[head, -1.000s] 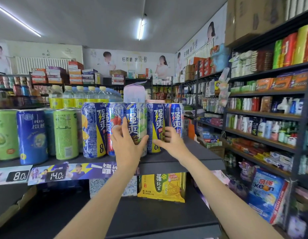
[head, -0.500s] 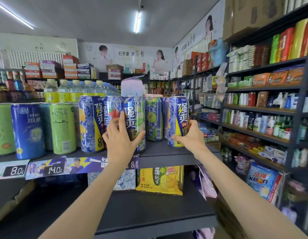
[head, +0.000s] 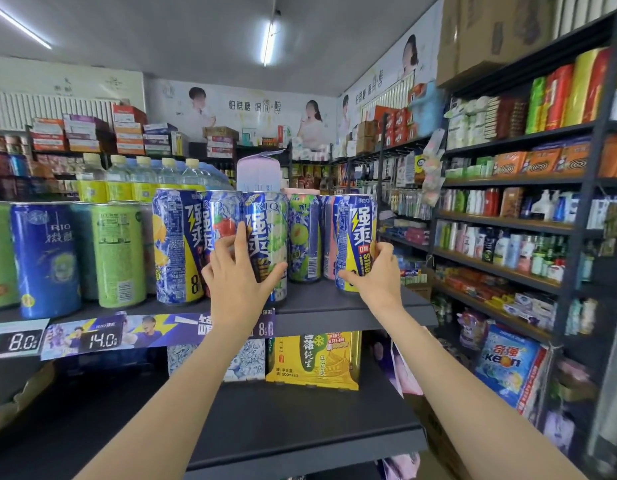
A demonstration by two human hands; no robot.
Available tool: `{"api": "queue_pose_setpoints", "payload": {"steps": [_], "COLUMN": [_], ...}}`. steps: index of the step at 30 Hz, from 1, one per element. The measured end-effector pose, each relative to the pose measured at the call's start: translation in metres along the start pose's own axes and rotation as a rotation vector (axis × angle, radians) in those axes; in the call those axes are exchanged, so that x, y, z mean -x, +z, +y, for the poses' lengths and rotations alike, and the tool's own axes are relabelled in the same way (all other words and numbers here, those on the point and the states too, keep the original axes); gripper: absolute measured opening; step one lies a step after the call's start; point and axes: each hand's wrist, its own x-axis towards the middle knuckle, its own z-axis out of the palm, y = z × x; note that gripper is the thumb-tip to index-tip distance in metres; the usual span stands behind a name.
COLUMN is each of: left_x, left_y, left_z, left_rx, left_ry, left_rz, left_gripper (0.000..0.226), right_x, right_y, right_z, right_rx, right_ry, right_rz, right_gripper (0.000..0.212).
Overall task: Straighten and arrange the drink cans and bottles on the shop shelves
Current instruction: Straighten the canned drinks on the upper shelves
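Change since 0.5 s ago: right hand (head: 376,271) grips the same blue-and-yellow can (head: 355,242), now a little farther right, near the shelf end; left hand (head: 239,275) unchanged on its can.

Room: shop aisle, wall posters (head: 238,109) far beyond both hands, stocked racks (head: 508,223) to the right of the right hand.

Surface: dark shelf board (head: 317,303) under both hands; price strip (head: 103,336) on its front edge, left of the left wrist, reading 8.0 and 14.0. Yellow beer pack (head: 314,358) on the lower shelf, below and between the forearms.

Cans: all upright, long axis vertical. Green-grape can (head: 265,237), label facing out, held by the left hand, fingers spread across its front, thumb on its right side. Strawberry can (head: 219,220) touches it on the left; lemon can (head: 175,244) farther left. Green melon can (head: 304,237) between the 2 hands, set back. Blue-and-yellow can clasped low, thumb left, fingers curled on its right side.
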Motion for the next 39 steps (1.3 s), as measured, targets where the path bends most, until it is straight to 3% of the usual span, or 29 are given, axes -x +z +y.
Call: {"api": "queue_pose_setpoints", "payload": {"steps": [2,5,7,10,14,31,39], "left_x": [0.0,0.0,-0.001,-0.001,0.0,0.0,0.0], "left_y": [0.001,0.003,0.003,0.004,0.004,0.004,0.003], "left_z": [0.0,-0.002,-0.003,-0.004,-0.005,-0.002,-0.002], "left_rx": [-0.005,-0.003,-0.007,-0.02,0.002,0.015,0.019], "left_ry": [0.009,0.017,0.024,0.03,0.019,0.01,0.004], "left_rz": [0.011,0.028,0.038,0.036,0.033,0.04,0.034], "left_gripper": [0.082,0.082,0.082,0.083,0.082,0.082,0.083], "right_x": [0.006,0.029,0.038,0.028,0.001,-0.038,-0.052], "right_y": [-0.003,-0.006,0.002,0.028,0.051,0.094,0.097], "right_z": [-0.003,-0.019,-0.033,-0.041,-0.044,-0.043,-0.039], "right_rx": [0.01,0.014,0.056,0.153,0.204,0.407,0.384], "right_ry": [-0.053,-0.4,-0.545,-0.4,-0.175,-0.093,-0.106], "right_rz": [0.049,0.222,0.042,-0.362,-0.54,-0.657,-0.675], "right_gripper": [0.078,0.056,0.042,0.048,0.057,0.062,0.067]}}
